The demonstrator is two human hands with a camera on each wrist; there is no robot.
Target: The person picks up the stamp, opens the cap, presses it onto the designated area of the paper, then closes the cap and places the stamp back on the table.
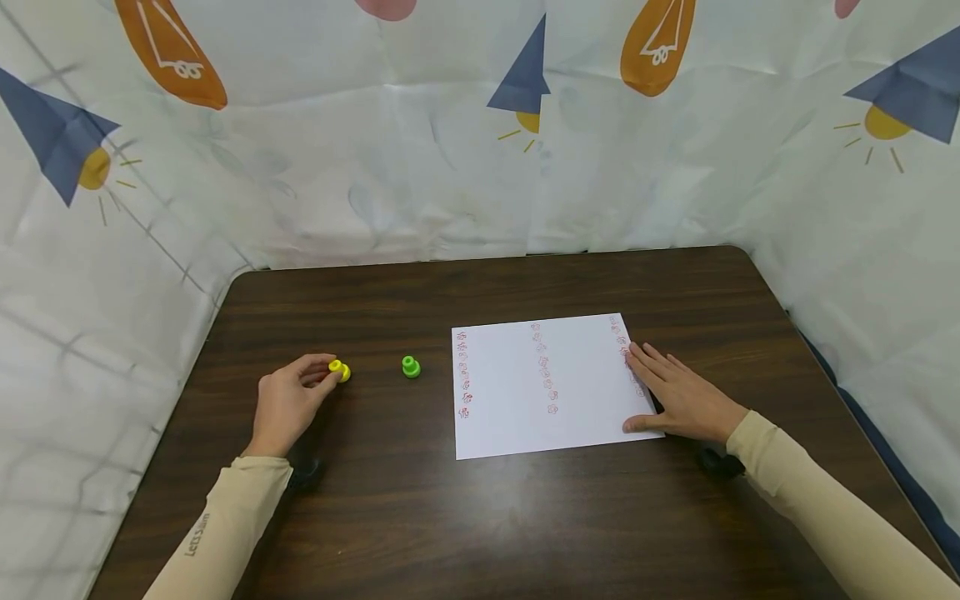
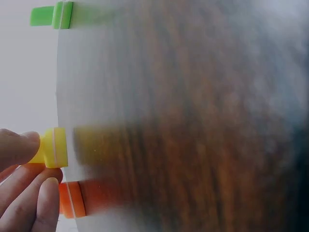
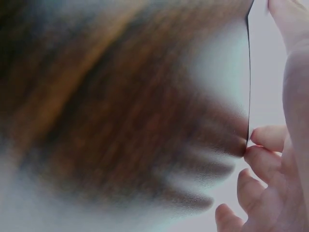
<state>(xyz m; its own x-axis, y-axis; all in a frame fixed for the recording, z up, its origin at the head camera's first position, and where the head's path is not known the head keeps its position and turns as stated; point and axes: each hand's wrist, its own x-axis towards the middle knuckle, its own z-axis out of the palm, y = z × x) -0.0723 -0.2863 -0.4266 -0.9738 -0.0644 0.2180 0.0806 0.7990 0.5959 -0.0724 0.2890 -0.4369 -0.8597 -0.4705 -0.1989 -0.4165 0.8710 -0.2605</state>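
Between thumb and fingers, my left hand [image 1: 287, 398] pinches a small yellow stamp [image 1: 341, 371] by its narrow knob. In the left wrist view the yellow stamp [image 2: 58, 147] is upright with its wide base at or near the table surface; whether it touches, I cannot tell. Just beyond the fingers there stands an orange stamp [image 2: 72, 199], hidden behind the hand in the head view. A green stamp [image 1: 411, 367] stands apart, to the right. My right hand [image 1: 686, 400] lies flat with spread fingers on the right edge of a white sheet of paper [image 1: 502, 375], which bears three columns of small red prints.
The dark wooden table [image 1: 495, 517] reflects light and has rounded far corners. White printed curtains [image 1: 420, 167] hang behind it and at both sides.
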